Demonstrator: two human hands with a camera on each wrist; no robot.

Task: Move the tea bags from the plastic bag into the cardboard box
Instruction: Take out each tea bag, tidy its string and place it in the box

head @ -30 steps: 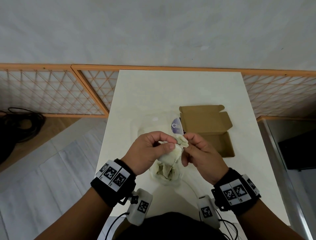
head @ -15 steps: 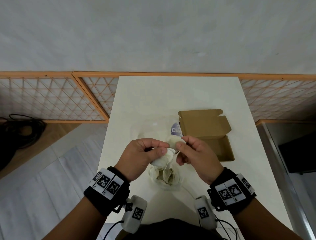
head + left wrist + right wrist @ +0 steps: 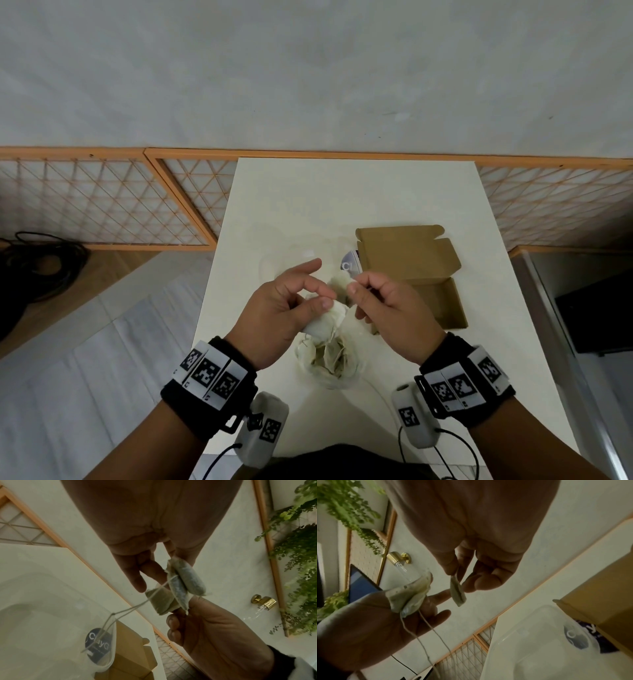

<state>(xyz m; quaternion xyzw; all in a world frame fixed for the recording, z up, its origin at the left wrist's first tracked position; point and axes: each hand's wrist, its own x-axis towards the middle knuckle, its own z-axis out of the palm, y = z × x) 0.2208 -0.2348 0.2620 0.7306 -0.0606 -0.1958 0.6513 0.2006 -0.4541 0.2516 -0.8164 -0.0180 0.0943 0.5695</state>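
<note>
Our left hand point(image 3: 284, 310) grips bunched tea bags point(image 3: 325, 320); our right hand point(image 3: 387, 308) pinches one tea bag point(image 3: 457, 592) above the table point(image 3: 342, 198).

We count two hands: the left hand point(image 3: 281, 308) at nine o'clock, the right hand point(image 3: 390, 315) at three. One cardboard box point(image 3: 407, 260), one plastic bag point(image 3: 329, 363); the tea bags point(image 3: 181, 588) are too bunched to count.

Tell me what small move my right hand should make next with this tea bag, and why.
Probably carry it right, over the open cardboard box, and drop it. The right hand already pinches one tea bag apart from the bunch in the left hand.
</note>
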